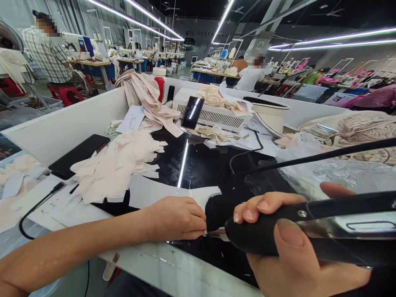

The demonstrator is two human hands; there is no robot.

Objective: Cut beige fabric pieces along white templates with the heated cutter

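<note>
My right hand [287,251] is wrapped round the black handle of a tool [312,231] with a metal part, close to the camera at the lower right. Its tip meets a thin strip near my left hand [179,218]. That hand is closed, with its fingertips pinched at the near edge of the black glossy tabletop [201,165]; what it pinches is too small to name. A white curved fabric piece [161,194] lies just beyond my left hand. A heap of pale pink cut fabric pieces [114,165] sits to the left.
A black phone [78,154] lies on the left, another phone [192,112] leans against a white box [216,115]. Beige cloth [145,99], a white bucket [270,115] and lace fabric [355,128] crowd the back. A black cable [37,206] runs along the left. Other people sit at distant sewing tables.
</note>
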